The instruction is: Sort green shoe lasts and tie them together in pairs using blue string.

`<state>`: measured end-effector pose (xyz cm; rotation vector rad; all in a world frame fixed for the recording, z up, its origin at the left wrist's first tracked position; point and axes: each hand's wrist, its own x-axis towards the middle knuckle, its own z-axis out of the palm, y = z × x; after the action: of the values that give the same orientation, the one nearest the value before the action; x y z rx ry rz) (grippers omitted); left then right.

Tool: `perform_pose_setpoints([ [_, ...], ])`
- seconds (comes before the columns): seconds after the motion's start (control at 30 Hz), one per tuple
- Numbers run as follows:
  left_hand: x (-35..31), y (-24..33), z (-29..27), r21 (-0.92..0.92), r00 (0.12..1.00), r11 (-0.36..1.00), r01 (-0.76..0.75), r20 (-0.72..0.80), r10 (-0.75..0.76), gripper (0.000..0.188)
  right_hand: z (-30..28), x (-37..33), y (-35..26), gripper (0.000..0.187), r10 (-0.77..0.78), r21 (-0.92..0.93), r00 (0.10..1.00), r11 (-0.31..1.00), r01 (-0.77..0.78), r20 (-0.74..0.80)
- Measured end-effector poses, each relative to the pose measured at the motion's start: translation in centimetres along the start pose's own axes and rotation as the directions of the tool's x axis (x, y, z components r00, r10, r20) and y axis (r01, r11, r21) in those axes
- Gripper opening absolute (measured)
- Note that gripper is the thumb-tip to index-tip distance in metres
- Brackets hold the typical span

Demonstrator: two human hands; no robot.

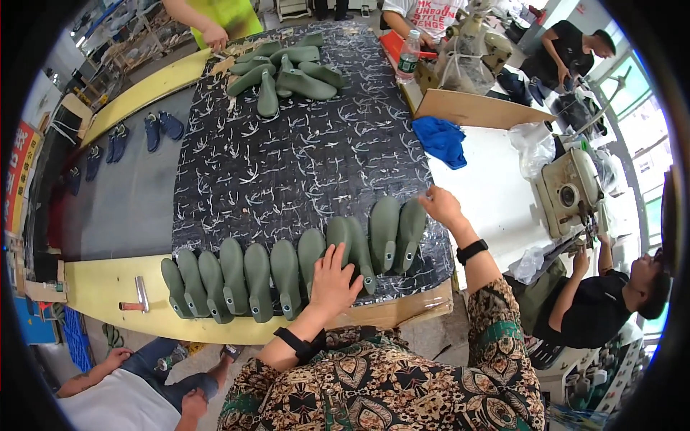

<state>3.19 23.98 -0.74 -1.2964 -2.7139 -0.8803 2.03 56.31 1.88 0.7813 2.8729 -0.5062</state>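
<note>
A row of green shoe lasts [259, 280] lies side by side along the near edge of a black-covered table [244, 165], toes pointing away from me. My left hand [333, 282] rests over lasts right of the row's middle, its fingers spread and partly covering them. At the right end, my right hand [440, 205] has its fingers bent at the toe of the outermost last [410, 233]; the exact contact is small in view. A loose pile of similar lasts [302, 80] sits at the table's far end.
A hammer [141, 296] lies on the yellow board at left. Dark blue shoes [171, 126] stand on a grey surface beyond. To the right are a blue cloth [440, 141], a bottle [408, 56] and a sewing machine [570, 190]. Other people are around the table.
</note>
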Motion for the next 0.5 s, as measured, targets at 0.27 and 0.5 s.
perform_pose_setpoints([
  [0.27,0.5,1.0,0.1,-0.004,0.998,0.998,-0.056,-0.011,0.056,0.028,5.3,0.0,3.7,0.055,0.053,0.661,0.976,0.728,-0.182,0.211],
  [0.5,-1.2,-1.1,-0.6,-0.055,0.998,0.998,-0.037,-0.058,0.034,0.024,3.8,-0.9,0.4,0.033,0.025,0.724,0.955,0.646,-0.242,0.297],
])
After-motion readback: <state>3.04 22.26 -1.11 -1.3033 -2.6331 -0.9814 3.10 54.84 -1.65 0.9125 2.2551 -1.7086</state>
